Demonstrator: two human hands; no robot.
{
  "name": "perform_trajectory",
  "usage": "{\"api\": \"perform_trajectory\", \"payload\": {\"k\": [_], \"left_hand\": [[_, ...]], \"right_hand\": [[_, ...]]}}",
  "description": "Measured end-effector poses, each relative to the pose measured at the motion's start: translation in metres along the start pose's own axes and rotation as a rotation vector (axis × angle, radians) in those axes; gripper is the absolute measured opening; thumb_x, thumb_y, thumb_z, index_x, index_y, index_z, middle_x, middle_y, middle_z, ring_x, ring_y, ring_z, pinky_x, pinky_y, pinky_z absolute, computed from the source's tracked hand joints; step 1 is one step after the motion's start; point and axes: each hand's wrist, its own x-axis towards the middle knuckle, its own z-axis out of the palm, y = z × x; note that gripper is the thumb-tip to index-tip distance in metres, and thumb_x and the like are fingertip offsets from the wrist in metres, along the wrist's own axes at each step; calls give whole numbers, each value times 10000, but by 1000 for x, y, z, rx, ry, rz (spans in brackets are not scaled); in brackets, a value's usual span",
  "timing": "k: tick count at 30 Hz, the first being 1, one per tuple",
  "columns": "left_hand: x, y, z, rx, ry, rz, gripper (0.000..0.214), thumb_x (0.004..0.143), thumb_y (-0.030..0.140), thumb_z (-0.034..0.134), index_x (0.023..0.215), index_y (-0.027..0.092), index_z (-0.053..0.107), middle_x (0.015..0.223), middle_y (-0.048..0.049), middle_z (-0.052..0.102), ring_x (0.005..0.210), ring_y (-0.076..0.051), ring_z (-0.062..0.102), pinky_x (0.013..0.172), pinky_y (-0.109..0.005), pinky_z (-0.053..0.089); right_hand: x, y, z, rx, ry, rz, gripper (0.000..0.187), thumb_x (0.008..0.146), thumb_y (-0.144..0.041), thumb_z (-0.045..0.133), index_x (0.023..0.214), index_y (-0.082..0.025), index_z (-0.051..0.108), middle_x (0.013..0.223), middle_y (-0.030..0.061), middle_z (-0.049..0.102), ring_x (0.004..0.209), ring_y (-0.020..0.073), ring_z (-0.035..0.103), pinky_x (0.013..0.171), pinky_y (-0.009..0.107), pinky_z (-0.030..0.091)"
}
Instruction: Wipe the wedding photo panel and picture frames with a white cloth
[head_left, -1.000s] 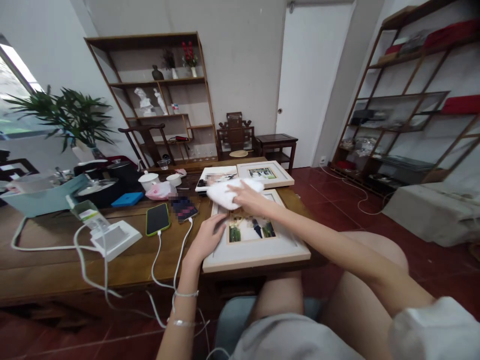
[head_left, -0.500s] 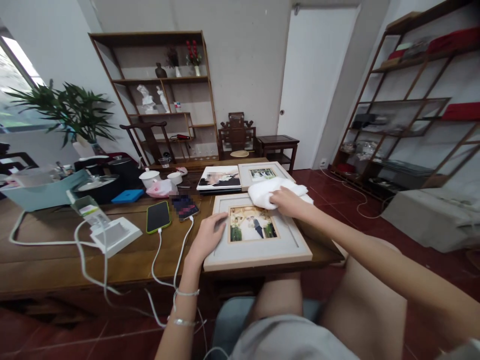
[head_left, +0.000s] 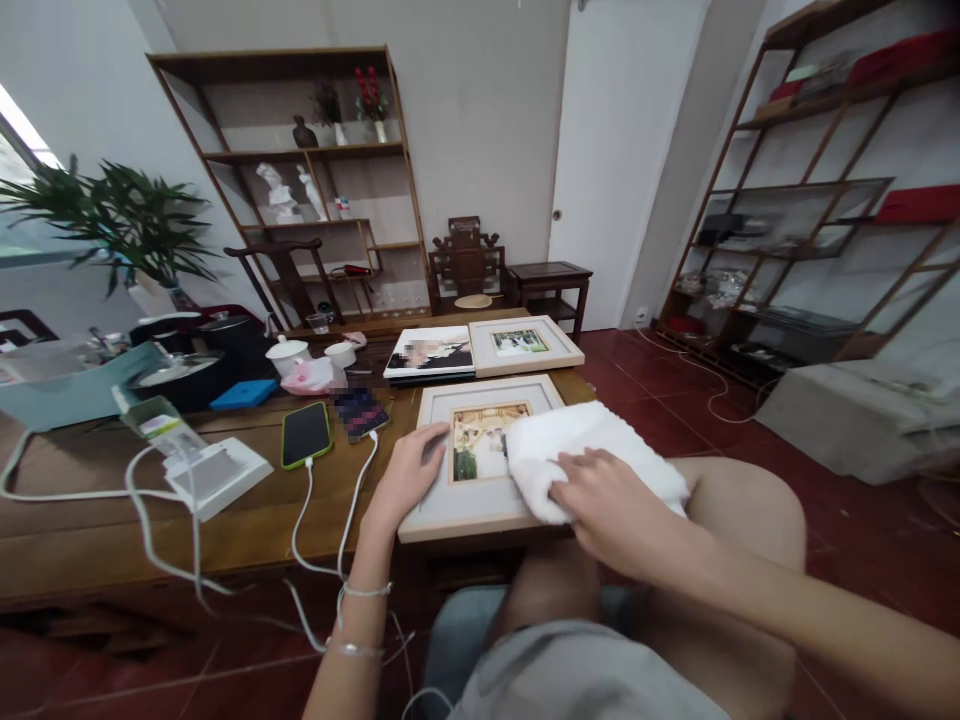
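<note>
A light wooden picture frame with a wedding photo inside lies flat at the table's near edge. My left hand rests on its left side, fingers stretched over the rim and thumb apart. Bunched in the fingers of my right hand is a folded white towel. The towel covers the frame's right side and part of the photo, and its far end hangs past the right rim.
Beyond it lie a second framed photo and a stack of photo panels. Left of my hand are a green-cased phone, another phone, white cables and an open white box. Pots and cups stand farther back.
My right hand has brought the towel from the frame's far right corner toward me, down its right side. My left hand keeps its place on the left rim. The view has shifted slightly.
</note>
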Motion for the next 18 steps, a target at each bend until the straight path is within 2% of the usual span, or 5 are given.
{"api": "perform_trajectory", "payload": {"k": [2,5,12,15,18], "left_hand": [[0,-1,0,1,-5,6,337,826,220,487,1115,155,648,1186,-111,653,1124,-261,588,1007,-449,419],[0,-1,0,2,-8,17,334,832,227,484,1114,162,650,1195,-106,650,1138,-255,580,1014,-446,416],[1,-2,-1,14,-31,26,341,850,249,467,1119,146,648,1205,-112,643,1151,-245,574,1020,-419,417],[1,-1,-1,26,-47,20,359,857,256,457,1147,135,631,1235,-124,622,1175,-248,556,1033,-425,400],[0,-1,-1,32,-79,19,390,872,290,442,1190,129,603,1297,-133,574,1233,-248,503,1061,-433,361]], "right_hand": [[-10,-11,-1,24,3,-5,237,666,-106,547,844,-191,677,1039,164,645,1005,311,567,869,433,395],[-1,-3,9,38,74,6,290,684,-147,572,957,-178,665,1219,160,584,1186,308,469,1009,434,311],[86,64,26,1,199,180,347,805,-136,445,1108,-58,593,1244,228,546,1260,330,388,1013,471,275],[107,75,25,-6,177,112,335,798,-126,456,1093,-74,605,1233,204,561,1267,314,374,1012,463,262],[102,67,25,-7,120,-4,280,780,-120,486,1007,-88,646,1179,191,598,1216,289,433,1019,429,253]]}}
